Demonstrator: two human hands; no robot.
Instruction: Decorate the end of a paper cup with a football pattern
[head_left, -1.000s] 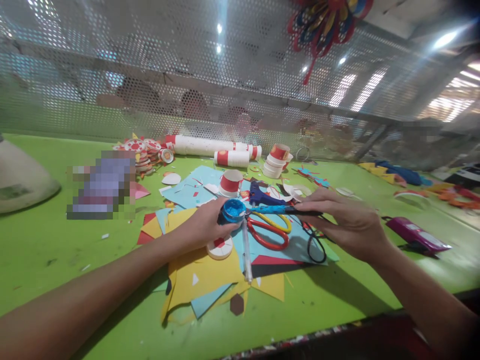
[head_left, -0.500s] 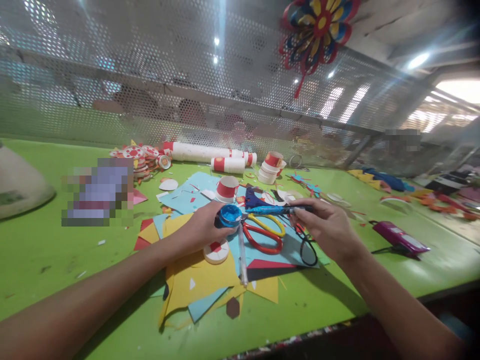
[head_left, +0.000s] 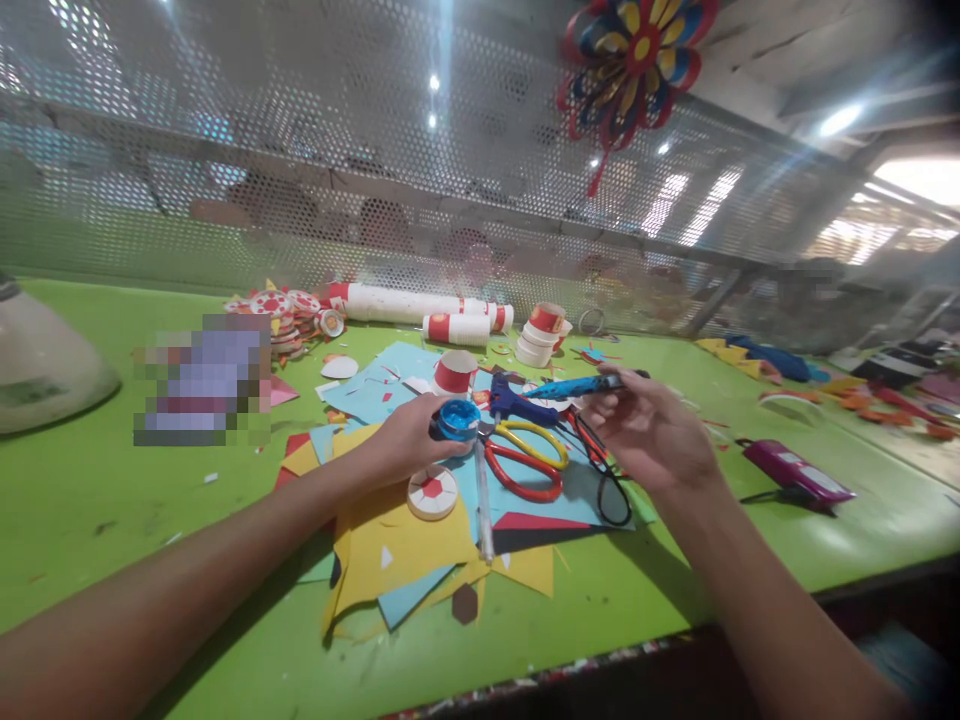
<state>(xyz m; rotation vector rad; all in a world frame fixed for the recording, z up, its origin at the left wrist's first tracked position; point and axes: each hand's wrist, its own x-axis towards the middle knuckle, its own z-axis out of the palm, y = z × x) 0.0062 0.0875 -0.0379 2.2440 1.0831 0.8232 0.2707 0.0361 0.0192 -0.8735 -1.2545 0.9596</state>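
My left hand is closed round a small jar of blue paint, its open mouth facing up. Between the fingers of my right hand lies a paintbrush smeared with blue, its tip pointing left, apart from the jar. Below the brush rest a dark blue glue gun and scissors with red and yellow handles. A clear stick lies beside them. Under my left hand is a white disc with a red centre, on yellow paper.
Red-and-white paper cups and stacked cups stand or lie behind my hands. Decorated discs are piled at the left. A purple device lies on the green table at right. Perforated metal rises behind.
My right hand has moved up and slightly right with the paintbrush, away from the jar. The brush now tilts, and more of the glue gun shows. My left hand has barely moved.
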